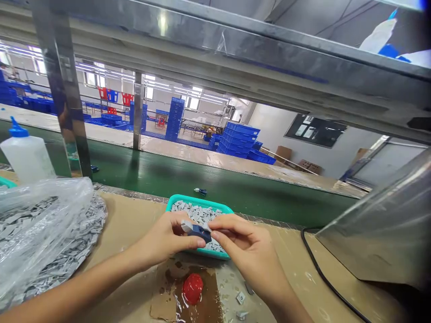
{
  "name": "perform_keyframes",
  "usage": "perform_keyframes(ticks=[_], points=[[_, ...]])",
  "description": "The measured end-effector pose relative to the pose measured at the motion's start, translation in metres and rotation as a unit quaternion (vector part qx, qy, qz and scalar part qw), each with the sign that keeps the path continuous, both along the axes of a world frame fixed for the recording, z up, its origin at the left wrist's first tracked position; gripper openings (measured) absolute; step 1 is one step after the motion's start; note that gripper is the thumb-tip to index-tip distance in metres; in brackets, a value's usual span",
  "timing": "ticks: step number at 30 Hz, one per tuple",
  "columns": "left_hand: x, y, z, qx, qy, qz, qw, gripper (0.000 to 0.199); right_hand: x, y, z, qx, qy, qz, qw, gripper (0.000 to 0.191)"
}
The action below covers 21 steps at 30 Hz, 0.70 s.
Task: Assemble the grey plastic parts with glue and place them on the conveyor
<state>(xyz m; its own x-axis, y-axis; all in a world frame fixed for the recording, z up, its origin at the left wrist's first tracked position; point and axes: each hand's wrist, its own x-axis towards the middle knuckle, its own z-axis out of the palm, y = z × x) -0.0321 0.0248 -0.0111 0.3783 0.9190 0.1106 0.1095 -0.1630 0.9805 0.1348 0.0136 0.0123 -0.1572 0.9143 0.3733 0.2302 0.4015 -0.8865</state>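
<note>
My left hand [178, 233] is closed around a small dark blue and grey plastic part [200, 232], its thumb along the lower side. Thumb and fingertips of my right hand [240, 240] pinch a small light grey piece [207, 225] against the part's right end. Both hands are held above a turquoise basket [173, 198] filled with small grey plastic pieces [198, 213]. Below them, a round red object [193, 288] sits on a wet brown board [210, 296]. Two loose grey pieces, one a small square piece [240, 297], lie to the right of the board.
A plastic bag of grey pieces [67, 233] lies at left, near a white bottle with a blue cap [27, 152]. Behind the basket runs a green conveyor belt [161, 172] carrying a similar part [200, 191]. A black cable [316, 264] and metal panel [380, 233] stand right.
</note>
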Motion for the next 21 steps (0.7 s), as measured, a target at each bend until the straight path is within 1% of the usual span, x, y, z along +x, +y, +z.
perform_keyframes(ticks=[3,8,11,15,18,21], points=[[-0.0001,-0.0003,0.0004,0.015,0.020,0.006,1.000,0.029,-0.0008,0.0017,-0.0005,-0.004,-0.022,0.002,1.000,0.008],[0.0006,0.0010,0.0011,0.026,0.031,0.012,0.999,0.027,-0.0017,0.0033,-0.0007,0.033,-0.074,0.013,0.997,0.011],[0.0013,0.0008,0.0027,0.030,0.026,0.018,0.999,0.031,-0.0009,0.0042,-0.0020,0.042,-0.086,0.024,0.995,0.011],[0.0005,0.0016,0.0043,0.039,0.000,0.006,0.999,0.025,0.0006,0.0060,-0.0048,0.051,-0.113,0.023,0.992,0.012],[-0.0009,0.0032,0.0036,0.050,-0.005,0.010,0.999,0.025,0.0006,0.0053,-0.0057,0.097,-0.153,0.021,0.983,0.011],[-0.0016,0.0037,0.0024,0.061,0.013,0.029,0.998,0.028,0.0000,0.0036,-0.0074,0.153,-0.194,0.009,0.969,0.011]])
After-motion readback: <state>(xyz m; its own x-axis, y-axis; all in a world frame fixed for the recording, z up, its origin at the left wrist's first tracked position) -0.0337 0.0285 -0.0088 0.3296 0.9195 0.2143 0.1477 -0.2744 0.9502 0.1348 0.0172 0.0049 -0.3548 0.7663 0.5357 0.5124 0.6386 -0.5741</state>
